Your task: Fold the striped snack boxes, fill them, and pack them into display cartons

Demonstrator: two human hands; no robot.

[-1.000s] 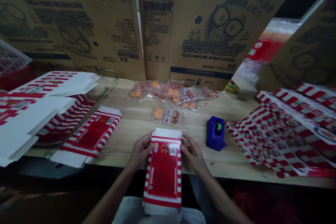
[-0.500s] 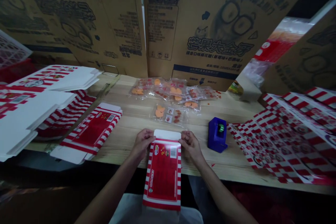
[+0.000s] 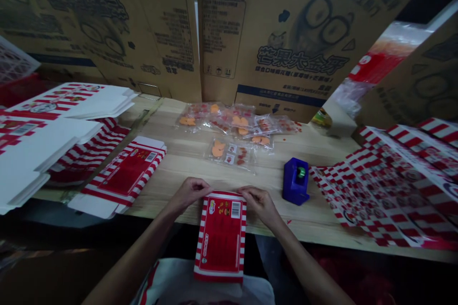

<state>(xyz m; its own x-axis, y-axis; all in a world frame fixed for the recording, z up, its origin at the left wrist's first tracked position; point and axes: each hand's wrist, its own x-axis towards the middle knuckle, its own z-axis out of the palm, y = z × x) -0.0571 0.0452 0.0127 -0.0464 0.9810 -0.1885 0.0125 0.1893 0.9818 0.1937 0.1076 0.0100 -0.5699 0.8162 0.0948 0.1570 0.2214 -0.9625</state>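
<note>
A red-and-white striped carton [image 3: 221, 236] lies in front of me with its far end on the table edge and its near end over my lap. My left hand [image 3: 191, 192] is closed, thumb and fingers pinching the carton's far left corner. At the far right corner, my right hand [image 3: 259, 200] pinches in the same way. The white end flap is out of sight. Just beyond the carton sits a clear sachet [image 3: 232, 155] with orange shapes and small red pieces inside.
Several more clear sachets [image 3: 238, 121] lie heaped at the back. A blue tape dispenser [image 3: 296, 181] stands right of my right hand. Stacked striped cartons [image 3: 393, 190] fill the right; flat white-and-red cartons [image 3: 67, 128] and one flattened carton [image 3: 125, 171] lie left. Large cardboard boxes [image 3: 265, 33] wall the back.
The white flap that stuck out at the carton's far end has gone in, and that end is now closed. Both hands have shifted slightly at the corners.
</note>
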